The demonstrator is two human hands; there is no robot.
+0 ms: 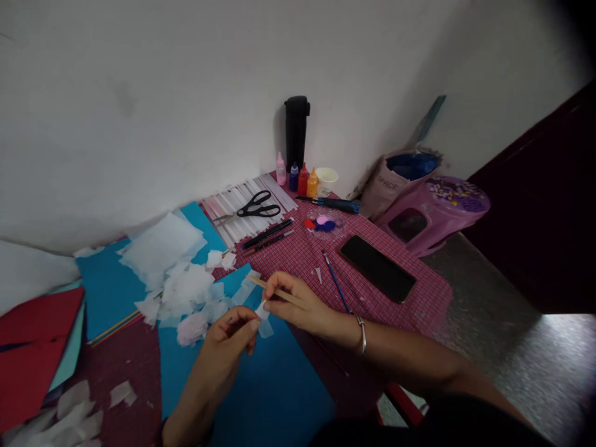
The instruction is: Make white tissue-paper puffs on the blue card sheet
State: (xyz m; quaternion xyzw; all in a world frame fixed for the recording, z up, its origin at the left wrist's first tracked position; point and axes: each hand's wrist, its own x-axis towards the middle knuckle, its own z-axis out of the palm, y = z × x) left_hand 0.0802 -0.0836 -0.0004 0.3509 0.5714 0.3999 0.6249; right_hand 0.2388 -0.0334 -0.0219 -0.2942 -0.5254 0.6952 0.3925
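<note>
My left hand [230, 341] pinches one edge of a small white paper piece [262, 310] above the blue sheet [274, 391]. My right hand [298, 304] is closed around a thin wooden stick [284, 294], its tip pointing left, and its fingertips also touch the paper piece. Left of both hands lies a loose heap of thin white paper pieces [186, 288]. Beside my left hand is a crumpled, pale pinkish paper bunch [192, 328]. Larger white sheets [161, 245] are stacked behind the heap.
Scissors [259, 205] rest on white strips at the back. Pens [267, 234], a paint palette [325, 223], a paintbrush [337, 281] and a phone [377, 268] lie to the right. Small paint bottles [303, 180], a paper cup [327, 180] and a black flask [296, 133] stand near the wall.
</note>
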